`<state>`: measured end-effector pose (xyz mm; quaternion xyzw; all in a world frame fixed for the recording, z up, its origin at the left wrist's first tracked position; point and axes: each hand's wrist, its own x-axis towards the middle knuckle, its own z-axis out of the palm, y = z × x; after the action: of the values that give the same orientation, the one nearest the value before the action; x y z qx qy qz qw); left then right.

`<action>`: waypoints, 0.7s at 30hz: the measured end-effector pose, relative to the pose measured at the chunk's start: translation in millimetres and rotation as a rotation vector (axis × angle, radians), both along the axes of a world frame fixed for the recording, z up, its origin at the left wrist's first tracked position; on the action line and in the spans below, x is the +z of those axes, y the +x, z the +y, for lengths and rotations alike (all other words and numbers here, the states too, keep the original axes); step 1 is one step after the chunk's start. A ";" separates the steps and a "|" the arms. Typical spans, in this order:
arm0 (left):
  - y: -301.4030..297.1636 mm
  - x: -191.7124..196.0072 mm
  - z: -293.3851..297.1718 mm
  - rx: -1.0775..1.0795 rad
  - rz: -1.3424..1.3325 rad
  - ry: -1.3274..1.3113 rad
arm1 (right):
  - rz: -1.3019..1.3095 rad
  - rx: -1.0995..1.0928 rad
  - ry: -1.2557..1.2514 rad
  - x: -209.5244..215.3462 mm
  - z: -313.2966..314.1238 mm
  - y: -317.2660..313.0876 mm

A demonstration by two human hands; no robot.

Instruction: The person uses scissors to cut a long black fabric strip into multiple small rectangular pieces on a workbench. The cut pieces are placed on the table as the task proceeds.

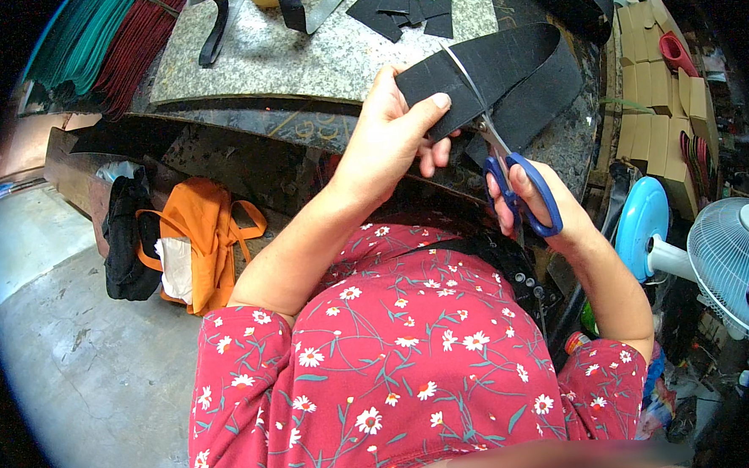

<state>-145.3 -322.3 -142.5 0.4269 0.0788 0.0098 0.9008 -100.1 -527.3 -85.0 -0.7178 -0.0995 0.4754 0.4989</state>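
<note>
Between the two hands, just above the person's lap, a wide black strap [502,79] of flat, rubbery-looking material is being cut. The left hand [390,136] is closed on the strap's near end, thumb pressed flat on top and fingers curled beneath, holding it level. The right hand [534,200] grips blue-handled scissors [506,163], thumb and fingers through the loops; the blades are parted, one lying across the strap's upper face just right of the left thumb. From there the strap bends away to the right in a loop and back under itself. Beyond it lies a speckled grey stone slab [297,52] on a dark worktable [243,148], carrying small black offcuts [401,8] and more black strips [215,26]. Green and dark red cords [102,49] are stacked at far left. An orange bag [201,243] sits on the concrete floor [85,368] at left; a white fan [723,258], a blue disc [641,220] and cardboard boxes [651,92] stand at right.
</note>
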 end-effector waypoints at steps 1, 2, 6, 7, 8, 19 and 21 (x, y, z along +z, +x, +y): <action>-1.1 0.9 3.3 -0.015 0.023 0.035 | 0.010 -0.007 0.011 -0.7 0.5 1.4; -2.0 1.5 6.1 -0.019 0.053 -0.049 | 0.018 -0.016 0.018 -1.7 0.9 2.6; -6.7 2.2 19.5 -0.062 0.033 -0.071 | 0.058 0.004 -0.052 -5.2 -0.9 4.8; -6.9 1.6 21.6 -0.071 0.016 -0.047 | 0.071 0.012 -0.068 -6.3 -2.1 4.8; -6.5 0.7 23.8 -0.044 -0.006 -0.036 | 0.083 0.018 -0.084 -7.2 -3.7 4.9; 3.8 -4.4 15.3 0.202 -0.116 0.014 | -0.081 0.210 0.009 2.2 -11.8 1.1; 3.6 -2.1 6.6 0.221 -0.128 0.002 | -0.090 0.187 0.022 1.9 -5.3 -0.7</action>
<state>-141.7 -315.8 -144.6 0.4148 0.0678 0.1364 0.8971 -100.8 -532.5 -83.1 -0.7203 -0.1936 0.4861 0.4554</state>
